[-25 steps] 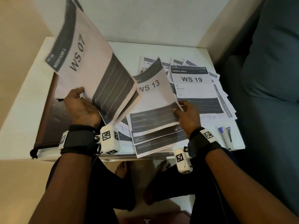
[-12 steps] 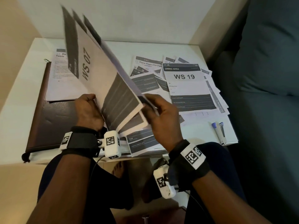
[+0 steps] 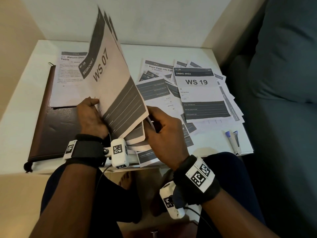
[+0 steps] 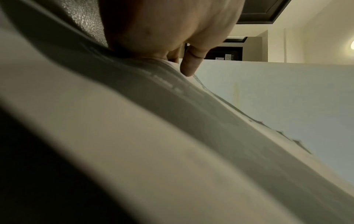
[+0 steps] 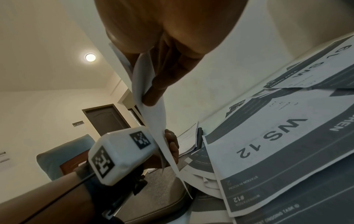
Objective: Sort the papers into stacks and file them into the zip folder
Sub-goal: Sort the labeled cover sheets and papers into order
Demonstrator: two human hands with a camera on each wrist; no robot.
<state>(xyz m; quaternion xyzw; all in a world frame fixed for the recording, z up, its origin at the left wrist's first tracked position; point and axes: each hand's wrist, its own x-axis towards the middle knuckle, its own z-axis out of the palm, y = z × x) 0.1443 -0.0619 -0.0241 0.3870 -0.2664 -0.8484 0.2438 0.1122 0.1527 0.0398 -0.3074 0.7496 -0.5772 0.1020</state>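
Note:
My left hand (image 3: 92,115) grips the lower left edge of an upright stack of sheets (image 3: 113,86) whose front page reads WS 07. The right hand (image 3: 161,127) pinches the stack's lower right corner; in the right wrist view its fingers (image 5: 159,84) close on the paper edge (image 5: 151,115). A brown zip folder (image 3: 51,127) lies shut on the left of the white table (image 3: 25,93), with a printed sheet (image 3: 68,79) resting on its far end. Loose sheets spread over the table's right half, a WS 19 page (image 3: 200,93) on top. A WS 12 page (image 5: 268,144) lies below my right hand.
Two pens (image 3: 234,140) lie at the table's front right corner. A dark teal sofa (image 3: 283,83) stands close along the right side. The wall (image 3: 154,19) runs behind the table. My knees and bare feet (image 3: 126,179) are under the front edge.
The right hand left the loose pile with the WS 13 sheet and came to the stack's lower right corner. The stack has turned more upright, uncovering the sheet on the folder.

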